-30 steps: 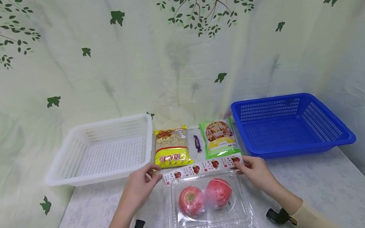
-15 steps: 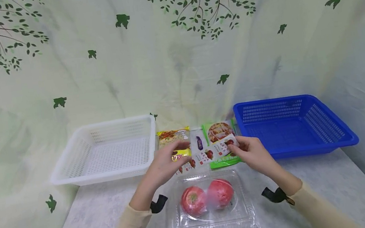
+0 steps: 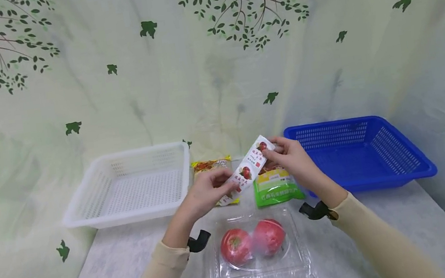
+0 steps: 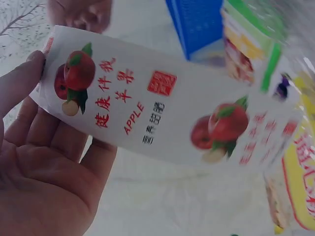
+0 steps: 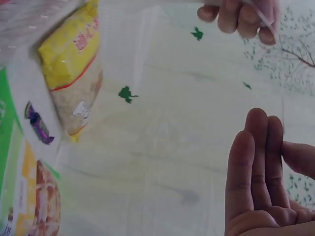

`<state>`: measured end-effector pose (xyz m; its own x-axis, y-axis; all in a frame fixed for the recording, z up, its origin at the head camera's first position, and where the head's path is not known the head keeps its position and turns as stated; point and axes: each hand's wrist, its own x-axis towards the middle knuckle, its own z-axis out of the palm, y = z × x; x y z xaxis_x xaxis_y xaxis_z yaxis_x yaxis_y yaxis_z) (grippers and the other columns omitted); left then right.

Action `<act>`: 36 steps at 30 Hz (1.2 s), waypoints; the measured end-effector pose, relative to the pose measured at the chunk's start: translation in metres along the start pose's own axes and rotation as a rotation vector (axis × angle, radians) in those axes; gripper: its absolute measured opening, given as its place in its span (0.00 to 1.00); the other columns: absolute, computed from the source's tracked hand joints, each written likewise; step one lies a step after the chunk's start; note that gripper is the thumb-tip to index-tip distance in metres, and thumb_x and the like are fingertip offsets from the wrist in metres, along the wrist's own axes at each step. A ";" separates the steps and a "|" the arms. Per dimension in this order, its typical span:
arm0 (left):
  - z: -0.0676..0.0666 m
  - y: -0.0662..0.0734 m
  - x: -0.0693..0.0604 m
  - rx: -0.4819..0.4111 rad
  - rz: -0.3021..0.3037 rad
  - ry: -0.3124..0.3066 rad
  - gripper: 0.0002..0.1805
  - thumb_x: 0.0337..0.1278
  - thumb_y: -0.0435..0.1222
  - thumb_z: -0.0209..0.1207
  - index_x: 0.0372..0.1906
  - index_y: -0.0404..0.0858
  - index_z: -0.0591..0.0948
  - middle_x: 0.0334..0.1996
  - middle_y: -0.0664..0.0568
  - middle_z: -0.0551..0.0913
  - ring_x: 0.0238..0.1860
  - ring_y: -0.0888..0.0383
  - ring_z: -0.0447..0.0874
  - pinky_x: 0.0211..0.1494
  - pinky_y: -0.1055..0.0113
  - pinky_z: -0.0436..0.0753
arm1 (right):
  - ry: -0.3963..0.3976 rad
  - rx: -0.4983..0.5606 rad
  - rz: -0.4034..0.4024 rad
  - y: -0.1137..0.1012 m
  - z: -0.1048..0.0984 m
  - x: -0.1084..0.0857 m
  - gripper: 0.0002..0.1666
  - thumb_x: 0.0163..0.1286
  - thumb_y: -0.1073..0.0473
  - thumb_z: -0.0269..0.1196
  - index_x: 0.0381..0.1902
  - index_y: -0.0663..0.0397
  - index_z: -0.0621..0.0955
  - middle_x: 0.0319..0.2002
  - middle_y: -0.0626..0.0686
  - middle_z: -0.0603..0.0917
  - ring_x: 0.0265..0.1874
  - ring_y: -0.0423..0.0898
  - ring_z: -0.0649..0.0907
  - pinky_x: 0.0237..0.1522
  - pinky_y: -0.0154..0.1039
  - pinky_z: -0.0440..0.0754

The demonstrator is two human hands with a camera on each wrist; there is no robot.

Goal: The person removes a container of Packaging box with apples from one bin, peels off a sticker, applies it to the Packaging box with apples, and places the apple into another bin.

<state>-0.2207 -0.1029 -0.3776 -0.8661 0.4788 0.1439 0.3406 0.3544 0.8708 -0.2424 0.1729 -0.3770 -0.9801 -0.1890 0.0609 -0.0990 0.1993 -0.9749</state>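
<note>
A white strip of apple labels is held aslant above the table, its upper end to the right. My left hand pinches the lower left end, and my right hand grips the upper right end between thumb and fingers. In the left wrist view, red apples, red characters and "APPLE" show on the strip. The right wrist view has it almost edge-on beside my right hand. Below the hands, a clear plastic clamshell box lies closed over two red apples.
A white basket stands at the back left, a blue basket at the back right. Between them lie a yellow food packet and a green one, both partly covered. A purple-wrapped candy shows in the right wrist view.
Both hands have lifted the label strip off the area behind the box. It has gone from nearly level to tilted, its right end raised. My left hand has moved right and up.
</note>
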 end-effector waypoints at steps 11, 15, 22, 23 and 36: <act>0.021 0.032 0.000 -0.320 0.065 -0.028 0.36 0.69 0.27 0.65 0.77 0.47 0.65 0.56 0.36 0.88 0.44 0.51 0.93 0.43 0.60 0.92 | 0.057 0.159 -0.073 -0.016 0.010 0.000 0.28 0.78 0.51 0.66 0.72 0.46 0.75 0.41 0.46 0.91 0.36 0.45 0.91 0.39 0.38 0.92; 0.029 0.046 -0.009 -0.467 0.017 -0.057 0.44 0.68 0.27 0.67 0.80 0.57 0.61 0.60 0.39 0.86 0.53 0.54 0.92 0.47 0.59 0.92 | 0.082 0.092 -0.098 -0.020 0.014 -0.016 0.24 0.79 0.52 0.65 0.69 0.47 0.79 0.42 0.47 0.90 0.37 0.45 0.88 0.39 0.36 0.91; 0.041 0.071 -0.030 -0.550 -0.040 -0.134 0.43 0.69 0.35 0.69 0.80 0.62 0.61 0.69 0.46 0.80 0.57 0.51 0.90 0.49 0.59 0.92 | 0.054 0.023 -0.158 -0.021 0.020 -0.041 0.22 0.78 0.58 0.66 0.67 0.48 0.81 0.34 0.46 0.87 0.29 0.43 0.80 0.31 0.32 0.82; 0.041 0.070 -0.029 -0.541 -0.052 -0.114 0.41 0.70 0.36 0.68 0.80 0.61 0.61 0.68 0.45 0.81 0.55 0.52 0.90 0.46 0.59 0.92 | 0.045 0.023 -0.165 -0.020 0.021 -0.043 0.22 0.78 0.58 0.66 0.67 0.48 0.81 0.34 0.45 0.87 0.29 0.43 0.80 0.31 0.32 0.82; 0.052 0.044 -0.018 -0.391 -0.166 0.151 0.27 0.77 0.41 0.61 0.75 0.56 0.70 0.44 0.43 0.91 0.34 0.51 0.89 0.39 0.59 0.91 | 0.055 -0.106 -0.228 0.003 0.032 -0.060 0.20 0.77 0.60 0.66 0.64 0.48 0.83 0.32 0.53 0.80 0.27 0.42 0.78 0.31 0.32 0.79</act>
<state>-0.1712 -0.0540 -0.3660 -0.9509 0.3081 0.0287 0.0535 0.0722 0.9960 -0.1788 0.1539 -0.3901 -0.9379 -0.1890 0.2910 -0.3333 0.2581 -0.9068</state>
